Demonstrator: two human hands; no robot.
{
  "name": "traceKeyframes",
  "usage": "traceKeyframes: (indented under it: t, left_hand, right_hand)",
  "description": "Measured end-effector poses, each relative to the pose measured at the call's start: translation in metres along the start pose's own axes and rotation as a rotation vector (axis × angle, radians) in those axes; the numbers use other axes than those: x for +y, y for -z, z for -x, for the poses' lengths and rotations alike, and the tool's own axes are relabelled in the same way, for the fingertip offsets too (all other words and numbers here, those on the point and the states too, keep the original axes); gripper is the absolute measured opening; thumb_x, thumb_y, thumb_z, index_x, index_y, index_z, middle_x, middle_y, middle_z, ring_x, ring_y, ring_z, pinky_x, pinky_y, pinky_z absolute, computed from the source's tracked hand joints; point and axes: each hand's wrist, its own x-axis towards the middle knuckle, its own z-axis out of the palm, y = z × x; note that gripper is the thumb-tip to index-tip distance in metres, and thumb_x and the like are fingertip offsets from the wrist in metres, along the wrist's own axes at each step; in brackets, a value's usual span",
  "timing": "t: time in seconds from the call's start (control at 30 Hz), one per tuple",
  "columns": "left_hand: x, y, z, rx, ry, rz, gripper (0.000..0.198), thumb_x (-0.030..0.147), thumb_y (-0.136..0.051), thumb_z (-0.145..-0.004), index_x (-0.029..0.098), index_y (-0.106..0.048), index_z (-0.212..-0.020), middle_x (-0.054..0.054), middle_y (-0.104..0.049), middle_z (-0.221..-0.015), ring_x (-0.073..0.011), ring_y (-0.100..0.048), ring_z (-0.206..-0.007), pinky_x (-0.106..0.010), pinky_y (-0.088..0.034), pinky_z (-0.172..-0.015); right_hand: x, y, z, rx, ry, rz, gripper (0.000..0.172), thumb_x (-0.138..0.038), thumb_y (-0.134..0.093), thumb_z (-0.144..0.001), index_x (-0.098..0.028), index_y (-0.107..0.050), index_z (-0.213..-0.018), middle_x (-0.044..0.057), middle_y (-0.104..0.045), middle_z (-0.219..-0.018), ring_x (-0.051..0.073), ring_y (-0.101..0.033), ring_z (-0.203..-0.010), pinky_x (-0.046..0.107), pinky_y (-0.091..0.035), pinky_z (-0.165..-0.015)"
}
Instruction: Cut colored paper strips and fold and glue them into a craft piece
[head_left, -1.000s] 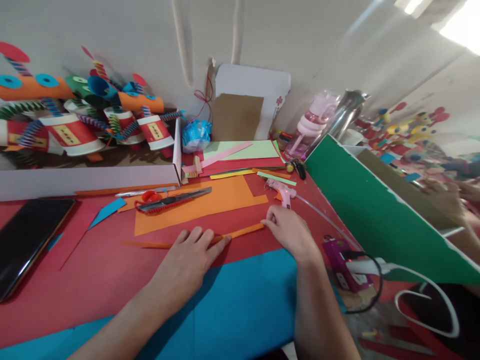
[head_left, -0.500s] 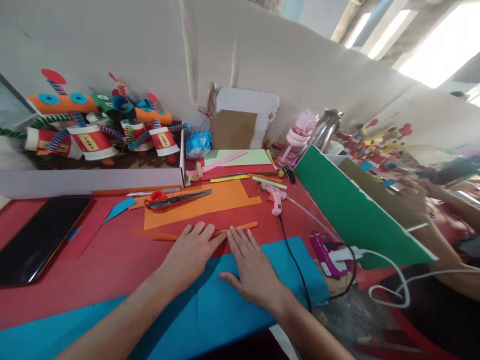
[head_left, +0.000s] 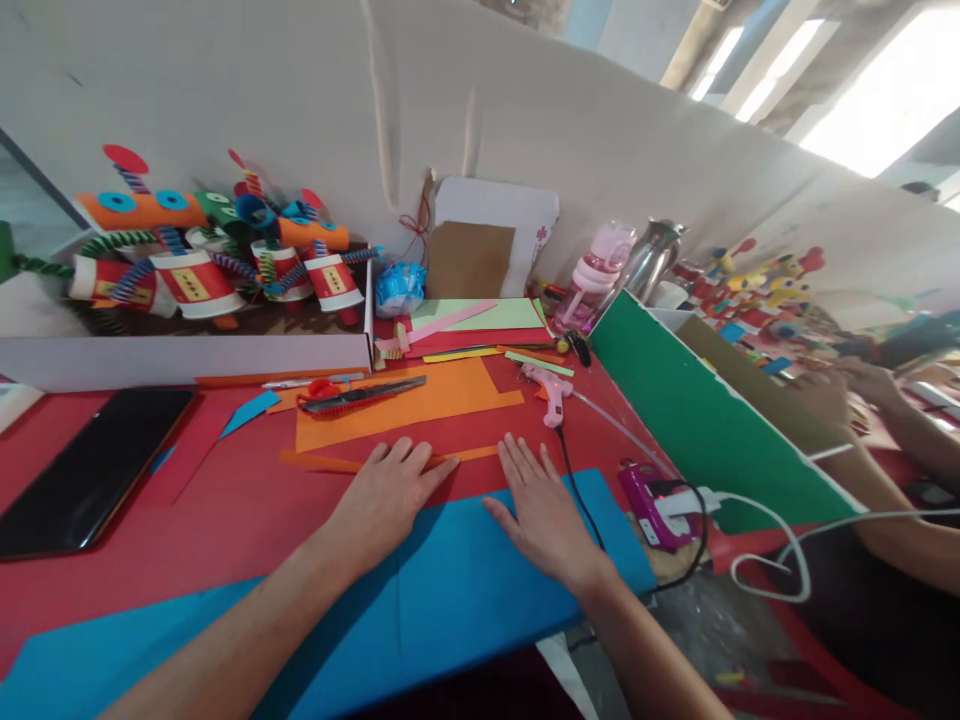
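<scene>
My left hand lies flat, fingers stretched, pressing a thin orange paper strip against the red paper on the table. My right hand lies flat and open just to its right, fingertips at the strip's right end, palm over the blue sheet. Behind the strip lies a larger orange sheet with a utility knife on it. A pink glue gun rests right of the orange sheet, its black cord running past my right hand.
A dark tablet lies at the left. A white box holds paper-cup crafts. Stacked coloured papers, a pink bottle and a green board stand behind and right. Another person's hands work at far right.
My right hand came off the strip's right end, dropped flat onto the blue sheet, then slid right along it. My left hand stayed on the strip.
</scene>
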Motion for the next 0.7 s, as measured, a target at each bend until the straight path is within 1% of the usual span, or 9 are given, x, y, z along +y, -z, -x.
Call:
traceKeyframes:
  t: [0.1,0.2,0.23,0.33,0.4,0.5,0.6,0.67,0.7]
  left_hand:
    - [-0.001,-0.001,0.0,0.022,-0.007,0.002,0.052,0.007,-0.038,-0.086,0.026,-0.05,-0.133,-0.008,-0.056,-0.096,-0.0245,-0.046,-0.091,-0.038,-0.037,-0.076]
    - [-0.002,0.0,-0.001,0.016,-0.013,-0.001,0.046,0.012,-0.039,-0.088,0.025,-0.052,-0.13,-0.009,-0.056,-0.094,-0.0238,-0.047,-0.087,-0.037,-0.037,-0.073]
    - [-0.002,0.002,-0.002,0.01,-0.014,0.0,0.043,0.014,-0.04,-0.089,0.025,-0.054,-0.128,-0.009,-0.056,-0.093,-0.0237,-0.047,-0.086,-0.037,-0.037,-0.072]
    - [0.003,0.006,-0.003,-0.007,-0.012,0.002,0.034,0.02,-0.038,-0.092,0.021,-0.059,-0.119,-0.01,-0.056,-0.093,-0.0245,-0.048,-0.087,-0.038,-0.039,-0.071]
    - [0.009,0.009,-0.004,-0.033,0.002,-0.003,0.032,0.02,-0.036,-0.093,0.018,-0.063,-0.11,-0.011,-0.057,-0.092,-0.0258,-0.05,-0.089,-0.039,-0.041,-0.072]
    - [0.01,0.016,-0.002,-0.066,0.042,0.016,0.03,0.016,-0.036,-0.091,0.013,-0.063,-0.104,-0.013,-0.059,-0.093,-0.0253,-0.052,-0.09,-0.039,-0.044,-0.075]
    - [-0.008,0.032,0.013,-0.061,0.024,0.139,0.029,0.011,-0.041,-0.087,0.016,-0.062,-0.106,-0.009,-0.062,-0.093,-0.0218,-0.054,-0.089,-0.037,-0.045,-0.081]
    - [-0.031,0.045,0.029,0.042,0.101,0.214,0.032,0.012,-0.039,-0.089,0.02,-0.061,-0.111,-0.007,-0.064,-0.095,-0.0203,-0.055,-0.092,-0.036,-0.044,-0.084]
    - [-0.043,0.05,0.038,0.128,0.188,0.216,0.031,0.017,-0.038,-0.092,0.021,-0.061,-0.112,-0.007,-0.064,-0.1,-0.021,-0.054,-0.096,-0.038,-0.043,-0.086]
  right_hand:
    - [-0.006,0.007,-0.006,0.071,-0.05,-0.103,0.073,-0.058,-0.025,-0.093,-0.007,-0.033,-0.144,0.017,-0.028,-0.151,0.029,-0.018,-0.143,0.053,-0.015,-0.117]
    - [-0.026,0.007,-0.033,0.187,0.019,-0.376,0.079,-0.063,-0.02,-0.091,-0.009,-0.026,-0.147,0.012,-0.02,-0.155,0.026,-0.01,-0.145,0.049,-0.01,-0.118]
    - [-0.035,0.004,-0.046,0.18,0.047,-0.525,0.08,-0.066,-0.016,-0.09,-0.012,-0.024,-0.148,0.01,-0.02,-0.155,0.024,-0.013,-0.145,0.046,-0.012,-0.119]
    - [-0.055,-0.008,-0.086,0.099,0.018,-1.001,0.084,-0.069,0.001,-0.086,-0.02,-0.028,-0.147,0.006,-0.031,-0.152,0.022,-0.023,-0.142,0.044,-0.021,-0.117]
    - [-0.062,-0.018,-0.104,0.086,0.098,-1.141,0.083,-0.072,-0.002,-0.085,-0.023,-0.031,-0.146,0.004,-0.035,-0.15,0.02,-0.024,-0.142,0.043,-0.017,-0.118]
    - [-0.063,-0.027,-0.112,0.072,0.233,-1.16,0.075,-0.068,-0.008,-0.088,-0.026,-0.03,-0.146,0.003,-0.041,-0.147,0.019,-0.029,-0.14,0.042,-0.015,-0.118]
    - [-0.06,-0.028,-0.107,0.033,0.296,-1.007,0.068,-0.064,-0.01,-0.091,-0.029,-0.032,-0.145,0.001,-0.044,-0.145,0.019,-0.025,-0.142,0.045,-0.011,-0.119]
    - [-0.061,-0.026,-0.104,0.025,0.308,-0.886,0.065,-0.061,-0.01,-0.093,-0.03,-0.034,-0.144,-0.001,-0.042,-0.147,0.019,-0.02,-0.143,0.045,-0.007,-0.119]
    - [-0.062,-0.025,-0.103,0.023,0.31,-0.834,0.064,-0.059,-0.01,-0.093,-0.029,-0.035,-0.144,-0.001,-0.04,-0.147,0.019,-0.018,-0.144,0.046,-0.007,-0.119]
